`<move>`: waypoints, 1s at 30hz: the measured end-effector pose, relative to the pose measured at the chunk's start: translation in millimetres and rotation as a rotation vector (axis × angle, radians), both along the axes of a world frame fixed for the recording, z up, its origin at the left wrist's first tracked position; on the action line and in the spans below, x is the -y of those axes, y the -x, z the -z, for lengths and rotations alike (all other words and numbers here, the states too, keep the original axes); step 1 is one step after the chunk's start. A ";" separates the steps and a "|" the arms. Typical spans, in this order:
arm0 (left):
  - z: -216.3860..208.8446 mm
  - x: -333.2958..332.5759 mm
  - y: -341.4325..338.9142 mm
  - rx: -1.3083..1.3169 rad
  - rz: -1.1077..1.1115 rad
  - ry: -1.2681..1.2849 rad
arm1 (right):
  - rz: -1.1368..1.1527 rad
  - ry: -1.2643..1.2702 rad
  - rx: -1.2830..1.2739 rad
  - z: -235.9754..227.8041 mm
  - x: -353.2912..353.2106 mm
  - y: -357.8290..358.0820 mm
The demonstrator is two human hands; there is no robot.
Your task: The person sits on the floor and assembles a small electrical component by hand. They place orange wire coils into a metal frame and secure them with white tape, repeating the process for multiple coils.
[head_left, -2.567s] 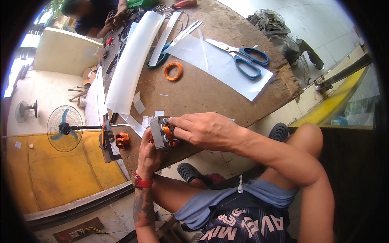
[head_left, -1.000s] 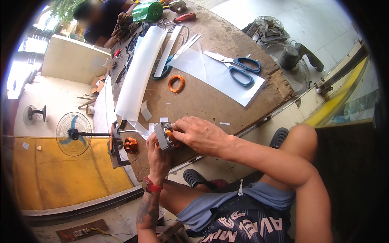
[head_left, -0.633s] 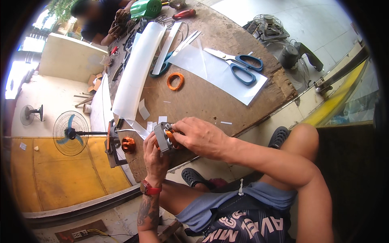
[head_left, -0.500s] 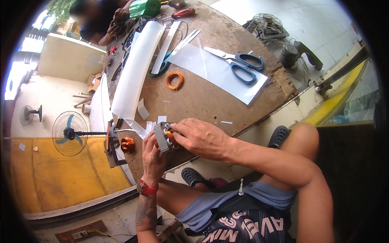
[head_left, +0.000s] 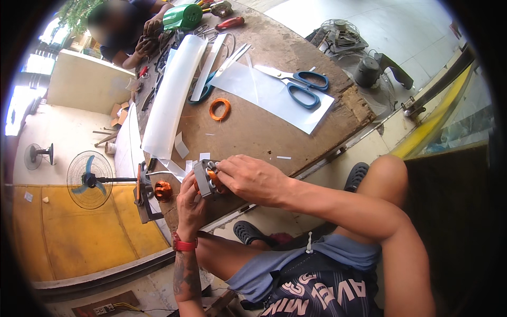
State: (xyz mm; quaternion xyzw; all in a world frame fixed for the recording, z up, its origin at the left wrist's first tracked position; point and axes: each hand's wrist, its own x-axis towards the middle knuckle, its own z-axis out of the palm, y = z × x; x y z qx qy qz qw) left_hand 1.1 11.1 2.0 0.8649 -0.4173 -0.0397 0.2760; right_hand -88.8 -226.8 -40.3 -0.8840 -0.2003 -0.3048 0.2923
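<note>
Stator (head_left: 202,178), grey core with copper windings, is in my hands over the near edge of the table (head_left: 253,132), toward its left corner. Can't tell if it touches the wood. White bits show among the windings on its right side.

Left hand (head_left: 190,205): fingers curled round the core from the left and below, gripping it. Right hand (head_left: 253,178): fingers bent and close together, tips on the winding side near the top. Can't tell if they're pinching anything there; the tips are partly hidden.

Just left of the left hand: copper bundle (head_left: 163,191) near the table edge. Just beyond the stator: small white scraps (head_left: 205,156), plus a larger pale piece (head_left: 181,145). Thin strip (head_left: 283,157) lies beyond my right hand.

Further out: orange wire ring (head_left: 212,110) flat on the wood, clear plastic roll (head_left: 174,95) to its left. Long strip (head_left: 208,68) lies across blue-handled scissors (head_left: 232,59). Second scissors (head_left: 292,80), blades apart, sit on the clear sheet (head_left: 311,120).

Far end: red screwdriver (head_left: 230,23), green housing (head_left: 182,17), co-worker (head_left: 124,26) with both hands on a dark part. Floor left: blue-bladed fan (head_left: 91,179). Floor right: dark fan parts (head_left: 367,71).
</note>
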 end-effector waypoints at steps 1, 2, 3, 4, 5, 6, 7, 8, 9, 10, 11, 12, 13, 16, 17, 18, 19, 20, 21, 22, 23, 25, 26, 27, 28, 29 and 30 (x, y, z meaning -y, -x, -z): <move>-3.1 0.3 -2.8 -0.001 0.010 -0.012 | -0.015 -0.009 -0.030 -1.3 0.0 0.5; -4.2 2.3 -4.9 -0.021 -0.008 -0.008 | -0.022 -0.026 -0.052 -2.7 0.4 0.0; -5.7 2.9 -5.4 0.027 0.007 -0.026 | -0.033 -0.037 -0.084 -3.5 1.0 -0.1; -6.1 3.6 -5.0 0.071 0.023 -0.043 | -0.038 -0.053 -0.113 -4.2 1.6 0.1; -5.5 4.6 -4.4 0.118 0.040 -0.057 | -0.044 -0.068 -0.140 -4.2 2.8 0.2; -3.4 5.7 -2.4 0.121 0.028 -0.043 | -0.052 -0.086 -0.153 -4.0 4.9 0.0; -1.0 6.2 0.9 0.127 0.014 -0.029 | -0.063 -0.105 -0.163 -3.4 7.6 -0.5; 1.0 5.7 4.3 0.146 0.021 -0.009 | -0.075 -0.126 -0.180 -3.1 9.3 -1.1; 2.9 5.9 6.2 0.157 0.002 -0.011 | -0.080 -0.110 -0.145 -2.9 11.1 -1.9; 5.3 6.0 7.8 0.179 0.005 -0.004 | -0.084 -0.094 -0.119 -2.4 13.1 -2.4; 7.5 5.8 9.4 0.201 0.006 0.003 | -0.092 -0.076 -0.093 -2.2 14.3 -2.5; 9.6 6.3 9.7 0.223 0.009 0.022 | -0.089 -0.055 -0.085 -2.2 15.1 -2.7; 11.7 6.5 10.3 0.243 0.009 0.040 | -0.089 -0.035 -0.078 -2.2 15.8 -2.2; 15.8 4.6 12.8 0.251 -0.003 0.056 | -0.120 0.022 -0.085 -2.0 17.0 -1.1; 16.9 3.8 13.8 0.246 -0.007 0.054 | -0.133 0.040 -0.092 -1.8 17.4 -0.5; 17.8 2.6 15.1 0.201 -0.018 0.061 | -0.128 0.045 -0.088 -1.6 16.9 0.5; 18.5 1.5 16.2 0.160 -0.030 0.069 | -0.125 0.051 -0.080 -1.4 16.7 1.2; 18.6 0.6 16.4 0.145 -0.045 0.071 | -0.120 0.061 -0.067 -1.3 17.0 1.2; 18.9 -0.4 17.2 0.111 -0.059 0.089 | -0.119 0.016 -0.068 -1.0 16.6 1.8; 20.1 0.0 17.2 0.100 -0.074 0.098 | -0.116 -0.028 -0.067 -0.6 16.7 1.8; 20.3 -0.1 17.2 0.087 -0.087 0.107 | -0.113 -0.066 -0.084 -0.3 16.4 1.6; 20.3 -0.3 19.2 0.125 -0.120 0.082 | -0.111 -0.145 -0.101 0.4 14.7 0.4; 20.4 0.7 19.4 0.120 -0.132 0.086 | -0.109 -0.182 -0.120 0.6 13.7 -0.2; 20.3 1.8 19.7 0.113 -0.140 0.092 | -0.096 -0.180 -0.106 0.8 12.7 -1.5; 19.9 3.1 20.0 0.116 -0.148 0.093 | -0.083 -0.178 -0.094 0.5 11.3 -3.7; 19.3 4.1 20.5 0.117 -0.158 0.094 | -0.070 -0.175 -0.076 0.1 10.2 -5.2; 18.2 4.9 20.8 0.119 -0.170 0.094 | -0.059 -0.166 -0.088 -0.3 9.3 -6.2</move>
